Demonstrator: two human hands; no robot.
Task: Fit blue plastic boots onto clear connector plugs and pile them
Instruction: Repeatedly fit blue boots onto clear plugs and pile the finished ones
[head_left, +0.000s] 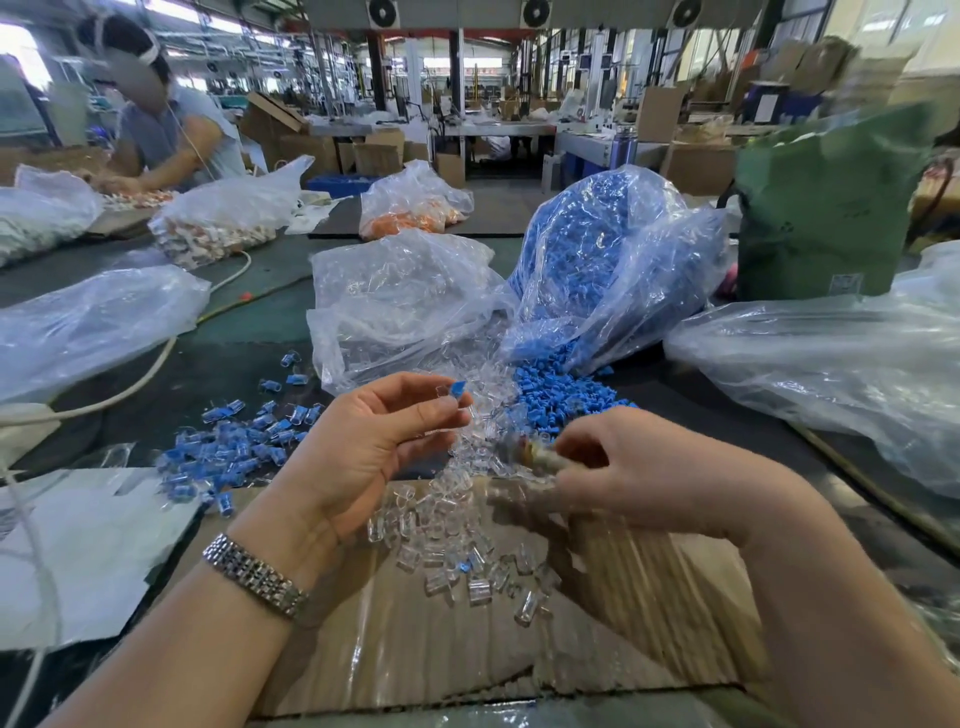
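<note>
Your dark green worktable (244, 332) is carrying flattened cardboard (415, 639), loose clear plugs (457, 551), spilled blue boots (561, 395), a finished pile (228, 447) and plastic bags (405, 301).

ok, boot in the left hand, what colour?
Blue, on a clear plug pinched by the left hand. Head view.

Glossy clear plastic plugs (457, 551) — matt blue boots (561, 395); taped, shiny cardboard (415, 649).
</note>
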